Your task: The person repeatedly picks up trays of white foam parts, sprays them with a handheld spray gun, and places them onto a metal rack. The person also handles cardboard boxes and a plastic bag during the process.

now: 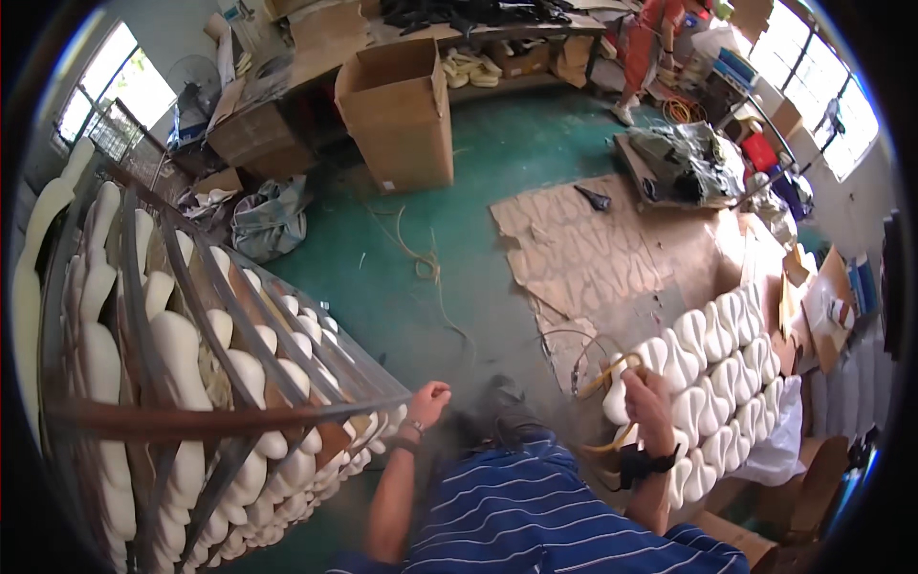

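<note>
My right hand, with a dark band at the wrist, is closed around a bent yellow hose. Just beyond and below it stand rows of smooth white sole-shaped pieces. My left hand hangs beside the near corner of a metal rack, its fingers curled and nothing visible in them. That rack fills the left side, its tiers packed with similar white pieces. Whether the left fingers touch the rack, I cannot tell.
A flattened cardboard sheet lies on the green floor ahead. Beyond stands a tall open carton, and a loose cord trails across the floor. At far right, a person in orange stands near a low platform piled with grey material.
</note>
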`<state>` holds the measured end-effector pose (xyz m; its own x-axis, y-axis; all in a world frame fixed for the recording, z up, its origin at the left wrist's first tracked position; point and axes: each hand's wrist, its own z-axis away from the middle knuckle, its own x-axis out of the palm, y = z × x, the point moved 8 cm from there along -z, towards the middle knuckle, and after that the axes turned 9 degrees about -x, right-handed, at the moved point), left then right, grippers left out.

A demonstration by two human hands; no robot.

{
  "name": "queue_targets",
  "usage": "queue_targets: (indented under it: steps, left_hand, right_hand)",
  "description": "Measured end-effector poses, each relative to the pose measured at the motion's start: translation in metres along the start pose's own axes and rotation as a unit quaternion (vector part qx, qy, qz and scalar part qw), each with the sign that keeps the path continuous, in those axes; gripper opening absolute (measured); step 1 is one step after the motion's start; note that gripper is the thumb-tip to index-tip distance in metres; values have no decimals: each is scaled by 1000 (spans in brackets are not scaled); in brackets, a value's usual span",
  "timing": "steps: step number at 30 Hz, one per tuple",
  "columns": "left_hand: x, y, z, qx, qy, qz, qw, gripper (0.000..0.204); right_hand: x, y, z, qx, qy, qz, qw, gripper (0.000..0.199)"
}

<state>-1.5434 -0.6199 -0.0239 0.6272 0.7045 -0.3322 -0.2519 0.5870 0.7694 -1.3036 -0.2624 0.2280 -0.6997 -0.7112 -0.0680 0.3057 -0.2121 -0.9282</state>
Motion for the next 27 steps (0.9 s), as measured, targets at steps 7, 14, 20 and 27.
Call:
queue_targets:
  steps: [7, 14, 20, 27]
  left_hand:
    - [-30, -12, -58, -137, 26, 41, 989, 25]
    - [-96, 51, -133, -140, 69, 61, 986, 25]
    - [-151, 79, -234, -157, 38, 77, 984, 25]
    - [-278, 93, -393, -138, -9, 94, 986, 24]
  right_hand:
    - [34, 7, -141, 73, -56, 48, 995, 26]
    - [88, -33, -248, 79, -75, 69, 992, 28]
    - [171, -61, -319, 54, -77, 135, 986, 29]
    - [350, -169, -399, 6, -63, 111, 992, 26]
